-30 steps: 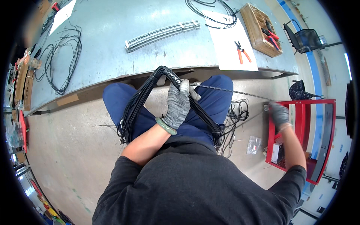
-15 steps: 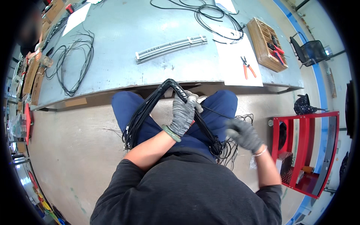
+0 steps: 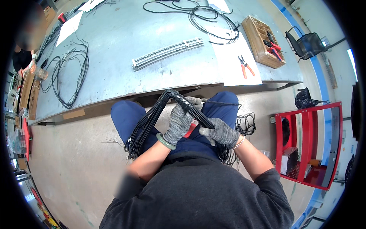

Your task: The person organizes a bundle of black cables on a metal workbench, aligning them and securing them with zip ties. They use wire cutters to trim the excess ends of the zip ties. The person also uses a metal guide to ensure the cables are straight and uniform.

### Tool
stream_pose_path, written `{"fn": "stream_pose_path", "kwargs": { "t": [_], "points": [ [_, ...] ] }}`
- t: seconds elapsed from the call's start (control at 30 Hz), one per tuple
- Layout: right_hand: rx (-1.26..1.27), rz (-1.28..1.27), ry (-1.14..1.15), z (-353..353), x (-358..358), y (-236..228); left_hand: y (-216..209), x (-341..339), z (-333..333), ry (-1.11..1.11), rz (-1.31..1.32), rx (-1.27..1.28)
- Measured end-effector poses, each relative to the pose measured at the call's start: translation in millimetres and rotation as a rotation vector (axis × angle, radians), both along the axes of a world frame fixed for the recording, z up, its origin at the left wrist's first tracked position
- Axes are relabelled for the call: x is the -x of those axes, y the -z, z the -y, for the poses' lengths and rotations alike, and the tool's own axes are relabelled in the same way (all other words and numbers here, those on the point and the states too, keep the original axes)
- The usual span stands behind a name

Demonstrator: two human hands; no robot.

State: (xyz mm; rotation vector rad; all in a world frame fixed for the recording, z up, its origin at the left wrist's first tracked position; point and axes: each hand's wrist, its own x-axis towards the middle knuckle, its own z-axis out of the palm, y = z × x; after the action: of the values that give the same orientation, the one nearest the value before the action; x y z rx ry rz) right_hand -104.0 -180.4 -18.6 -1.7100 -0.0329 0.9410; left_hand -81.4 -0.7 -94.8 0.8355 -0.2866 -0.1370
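A thick bundle of black cables (image 3: pixel 148 119) lies bent across my lap, its peak wrapped in shiny black tape. Closed around the right-hand side of the bend is my left hand (image 3: pixel 180 121), in a grey knitted glove. Lower on that same side, my right hand (image 3: pixel 223 133), gloved alike, has its thumb and fingers around the bundle. One loose black cable (image 3: pixel 222 103) runs from beside my left fingers over my right thigh. Its loops (image 3: pixel 247 124) hang to the right of my leg. Something red (image 3: pixel 190 130) shows partly between my hands; its kind is hidden.
Ahead stands a grey workbench (image 3: pixel 114 78) with a slatted grey strip (image 3: pixel 167 54), coiled black cables (image 3: pixel 213 17), orange-handled pliers (image 3: pixel 246 67) on white paper and a wooden tool box (image 3: pixel 263 42). A red cart (image 3: pixel 309 145) is on the right. Another person (image 3: pixel 28 30) is at far left.
My right hand has come in from the right and closed on the lower part of the bundle. My left hand keeps its hold. The whole view has shifted slightly.
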Motion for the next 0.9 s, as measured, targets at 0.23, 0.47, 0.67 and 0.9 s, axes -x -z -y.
{"fn": "stream_pose_path", "kwargs": {
  "t": [0.23,0.47,0.67,0.9],
  "points": [
    [-0.234,-0.026,-0.13,-28.4,-27.9,-8.2,15.5,5.5,7.7,-0.119,-0.096,-0.07],
    [-0.084,0.074,0.062,-42.3,-19.9,-20.2,16.1,14.3,-9.1,-0.274,0.06,-0.511],
    [0.141,0.62,0.072,-49.3,-19.8,-7.8,10.1,40.6,-28.8,-0.467,0.285,-0.969],
    [0.509,1.039,0.006,-48.7,-16.7,10.1,-30.0,26.4,-25.4,-0.17,0.24,-0.848]
  ]
}}
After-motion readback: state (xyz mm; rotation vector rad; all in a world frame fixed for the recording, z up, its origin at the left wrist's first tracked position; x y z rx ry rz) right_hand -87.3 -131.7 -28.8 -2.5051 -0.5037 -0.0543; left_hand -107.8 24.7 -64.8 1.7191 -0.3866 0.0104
